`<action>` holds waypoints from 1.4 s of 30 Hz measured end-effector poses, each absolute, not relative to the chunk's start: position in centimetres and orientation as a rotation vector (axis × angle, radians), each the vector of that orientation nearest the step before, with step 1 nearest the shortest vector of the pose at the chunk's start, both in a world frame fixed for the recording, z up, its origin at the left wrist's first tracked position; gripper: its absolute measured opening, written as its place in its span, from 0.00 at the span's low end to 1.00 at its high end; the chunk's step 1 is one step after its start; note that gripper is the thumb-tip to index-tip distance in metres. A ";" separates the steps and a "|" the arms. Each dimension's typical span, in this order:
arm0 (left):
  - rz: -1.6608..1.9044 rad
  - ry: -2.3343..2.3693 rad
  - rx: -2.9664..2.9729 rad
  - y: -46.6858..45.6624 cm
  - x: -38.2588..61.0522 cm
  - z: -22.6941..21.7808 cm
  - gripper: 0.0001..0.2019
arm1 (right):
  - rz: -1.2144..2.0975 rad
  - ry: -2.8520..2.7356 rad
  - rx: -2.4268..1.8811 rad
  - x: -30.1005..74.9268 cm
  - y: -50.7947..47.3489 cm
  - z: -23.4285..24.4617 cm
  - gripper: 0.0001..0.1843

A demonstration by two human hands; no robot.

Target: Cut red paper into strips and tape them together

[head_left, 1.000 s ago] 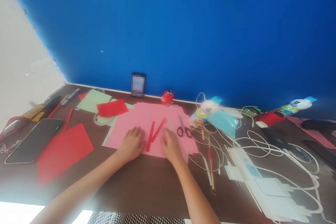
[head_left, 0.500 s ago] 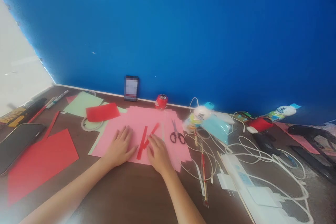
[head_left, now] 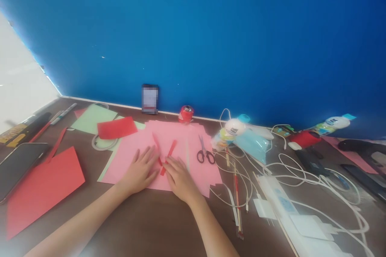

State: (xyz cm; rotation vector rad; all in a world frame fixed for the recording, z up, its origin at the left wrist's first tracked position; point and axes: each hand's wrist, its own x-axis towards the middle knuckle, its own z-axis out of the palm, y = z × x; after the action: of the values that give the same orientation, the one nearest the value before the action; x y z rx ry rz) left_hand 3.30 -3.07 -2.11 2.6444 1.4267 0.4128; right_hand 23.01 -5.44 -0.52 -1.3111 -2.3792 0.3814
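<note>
Brown wooden desk point(head_left: 157, 217) bears a pink paper sheet point(head_left: 193, 144), where left hand point(head_left: 139, 172) and right hand point(head_left: 181, 177), both flat and released, touch crossed red paper strips point(head_left: 169, 153).

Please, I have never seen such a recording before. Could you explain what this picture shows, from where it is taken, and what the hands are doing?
There is no machine here. A person works with two bare hands, and a camera worn on the head looks forward and down, so you see the person's own arms. The left hand lies flat on a pink paper sheet on a brown table. The fingertips of the right hand touch two thin red paper strips, which meet near the fingers. Neither hand lifts anything. Nearby lie scissors, a large red sheet, a phone and white cables. Behind is a blue wall.
</note>
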 end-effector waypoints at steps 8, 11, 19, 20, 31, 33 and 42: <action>0.367 1.261 2.718 -3.2 3.4 -1.6 0.24 | 0.419 -2.369 -1.226 22.6 -5.6 -0.3 0.22; 0.339 1.187 2.744 -3.3 3.4 -1.5 0.24 | 0.457 -2.381 -1.200 22.3 -5.7 -0.1 0.20; 0.315 1.159 2.778 -3.4 3.2 -1.7 0.28 | 0.514 -2.345 -1.164 22.1 -5.9 0.6 0.18; 0.314 1.160 2.776 -3.3 3.2 -1.7 0.28 | 0.529 -2.331 -1.161 22.2 -5.9 0.6 0.17; 0.325 1.170 2.708 -3.2 3.4 -1.3 0.25 | 0.524 -1.929 -1.330 23.8 -4.7 -0.8 0.15; 0.333 1.175 2.701 -3.1 3.4 -1.3 0.24 | 0.495 -2.011 -1.332 23.9 -4.8 -0.9 0.16; 0.332 1.169 2.732 -2.7 3.4 -1.4 0.22 | 0.420 -2.217 -1.440 23.6 -4.8 -1.4 0.21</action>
State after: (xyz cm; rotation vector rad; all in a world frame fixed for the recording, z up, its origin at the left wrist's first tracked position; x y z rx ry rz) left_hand 3.37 -2.72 -1.39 2.7320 1.1692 0.3319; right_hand 23.59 -4.84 -1.38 -1.4401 -2.2173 0.4200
